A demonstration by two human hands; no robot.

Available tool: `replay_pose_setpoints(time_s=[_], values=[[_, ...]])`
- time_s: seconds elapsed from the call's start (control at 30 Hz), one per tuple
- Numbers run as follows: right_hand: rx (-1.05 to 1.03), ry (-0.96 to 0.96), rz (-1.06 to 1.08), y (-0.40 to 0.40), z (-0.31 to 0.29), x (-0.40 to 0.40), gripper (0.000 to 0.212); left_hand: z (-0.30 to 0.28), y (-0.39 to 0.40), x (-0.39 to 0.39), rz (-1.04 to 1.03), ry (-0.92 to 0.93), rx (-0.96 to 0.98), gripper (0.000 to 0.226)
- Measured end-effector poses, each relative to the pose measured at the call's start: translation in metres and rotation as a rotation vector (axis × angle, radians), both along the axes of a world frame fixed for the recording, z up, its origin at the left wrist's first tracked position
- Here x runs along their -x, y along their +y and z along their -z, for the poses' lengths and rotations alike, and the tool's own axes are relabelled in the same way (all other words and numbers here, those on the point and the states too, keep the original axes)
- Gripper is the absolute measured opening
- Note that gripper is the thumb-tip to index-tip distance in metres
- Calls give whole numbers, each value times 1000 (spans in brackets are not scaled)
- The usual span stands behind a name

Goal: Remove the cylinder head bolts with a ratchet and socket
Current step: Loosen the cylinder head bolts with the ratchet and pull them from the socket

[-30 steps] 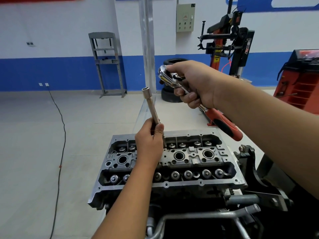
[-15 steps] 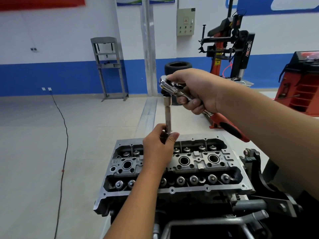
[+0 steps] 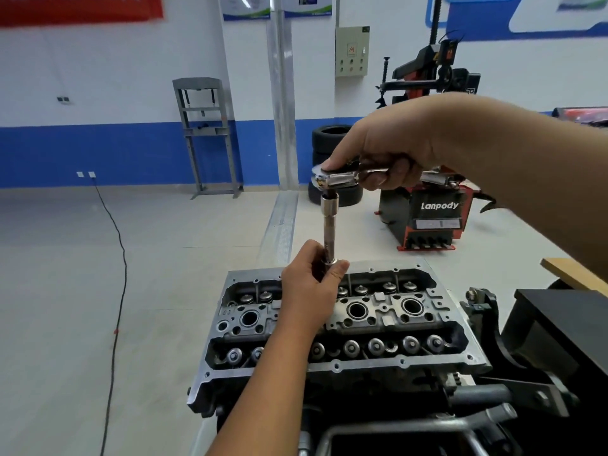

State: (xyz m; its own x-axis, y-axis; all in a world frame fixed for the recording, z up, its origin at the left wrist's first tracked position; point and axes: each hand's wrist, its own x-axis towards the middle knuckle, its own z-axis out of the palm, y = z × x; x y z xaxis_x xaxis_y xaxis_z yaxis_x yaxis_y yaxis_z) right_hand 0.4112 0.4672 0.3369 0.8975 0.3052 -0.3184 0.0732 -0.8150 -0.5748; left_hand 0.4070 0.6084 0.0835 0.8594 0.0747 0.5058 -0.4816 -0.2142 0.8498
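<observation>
Head view: cylinder head (image 3: pixel 368 319) at 6 o'clock of frame, bolted on stand (image 3: pixel 526 399), valve gear exposed. Long socket (image 3: pixel 329 232) upright above far edge of head, near centre; lower tip hidden behind fingers, so seated on a bolt or not, cannot tell. Left hand (image 3: pixel 309 291) fingers curled round socket's lower end. Ratchet (image 3: pixel 339 177) head on top of socket, drive looks just entering. Right hand (image 3: pixel 381 149) fingers clamped on ratchet neck, index finger on top of ratchet head. Step, as judged: joining ratchet to socket, no bolt loosened yet. Next likely: press drive home, drop socket square onto bolt, shift right hand out to grip for leverage. Tyre machine (image 3: pixel 434 205) at 2 o'clock, stacked tyres (image 3: pixel 329 143) at 12, press frame (image 3: pixel 207 136) at 10, floor cable (image 3: pixel 115 258) at 9.
</observation>
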Motion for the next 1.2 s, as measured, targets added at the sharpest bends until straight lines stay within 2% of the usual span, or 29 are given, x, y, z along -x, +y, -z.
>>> replay_pose_setpoints(time_s=[0.13,0.23,0.33,0.5,0.57,0.8,1.0,1.2], values=[[78,29,-47,-3,-6,2,38,-1,0,1,45,14,-6,24],[-7,34,-55,-10,2,4,36,0,0,1,46,4,-9,18],[-118,37,31,-11,13,11,37,1,-1,2,3,-32,-28,18],[-221,-142,160,1,27,30,35,2,-3,2,-75,-96,-49,15],[-249,-158,228,11,29,36,35,1,-3,3,-96,-116,-49,14],[-318,-50,399,30,25,46,35,-2,-4,6,-132,-133,-87,13],[-397,21,498,18,21,54,38,-3,-6,9,-153,-220,-216,18],[-421,105,522,14,23,55,31,-3,-6,11,-142,-250,-227,16]])
